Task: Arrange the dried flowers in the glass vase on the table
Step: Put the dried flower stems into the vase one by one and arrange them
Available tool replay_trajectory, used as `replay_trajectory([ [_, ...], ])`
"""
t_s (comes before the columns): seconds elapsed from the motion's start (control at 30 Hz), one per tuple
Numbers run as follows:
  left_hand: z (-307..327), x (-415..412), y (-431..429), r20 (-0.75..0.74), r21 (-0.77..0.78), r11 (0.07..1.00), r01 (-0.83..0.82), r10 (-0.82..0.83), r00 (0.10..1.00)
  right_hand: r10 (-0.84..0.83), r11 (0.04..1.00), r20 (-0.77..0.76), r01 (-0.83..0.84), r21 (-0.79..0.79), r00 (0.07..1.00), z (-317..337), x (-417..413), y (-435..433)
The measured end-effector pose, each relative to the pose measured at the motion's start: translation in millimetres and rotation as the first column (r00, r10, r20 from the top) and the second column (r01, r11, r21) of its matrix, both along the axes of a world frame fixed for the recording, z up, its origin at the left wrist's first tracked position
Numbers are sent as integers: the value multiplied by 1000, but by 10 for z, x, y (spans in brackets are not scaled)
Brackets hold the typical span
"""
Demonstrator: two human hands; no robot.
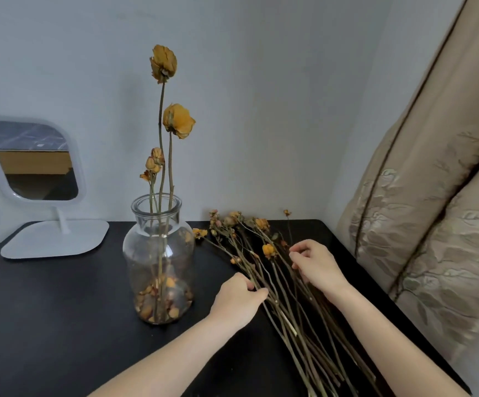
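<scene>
Item: vase point(159, 262), clear glass, wide belly, short neck, standing upright on the table point(46, 310) just to the left of the left hand point(236, 300).
Contents: three flower stems point(161, 167) rising well above the rim, two with large yellow heads, one shorter with small buds. A layer of loose petals point(163, 302), orange and brown, covers the bottom.

Item: dried flowers point(289, 325), a loose bundle lying flat on the table between and under both hands, with the small yellow and pinkish heads beyond the fingers, towards the wall, and the cut ends towards the person.

Left hand: thumb and curled fingers pinch stems at the bundle's left edge, near mid-length.

Right hand point(317, 266): over the bundle's right side, further up towards the heads, fingers curled. One thin stem runs up from its fingertips. I cannot tell whether it is gripped.

Item: mirror point(34, 161), white frame on a flat white base, well to the left of the left hand, past the vase.

Item: curtain point(433, 196), beige with a leaf pattern, hanging to the right of the right hand.
</scene>
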State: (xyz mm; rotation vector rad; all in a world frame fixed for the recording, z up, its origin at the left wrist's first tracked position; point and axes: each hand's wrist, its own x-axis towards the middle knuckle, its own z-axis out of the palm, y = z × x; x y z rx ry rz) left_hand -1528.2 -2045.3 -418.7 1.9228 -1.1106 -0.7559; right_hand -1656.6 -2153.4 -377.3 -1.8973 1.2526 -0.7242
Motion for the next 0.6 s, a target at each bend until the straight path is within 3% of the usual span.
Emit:
replay_trajectory([
  [0.27, -55, -3, -333, 97, 72, 991, -115, 108, 989, 28, 997, -302, -49, -64, 953, -191, -234, -228],
  [0.6, -103, 83, -369, 14, 96, 988, -124, 123, 992, 29, 984, -370, -92, -155, 929, -198, -8, -196],
])
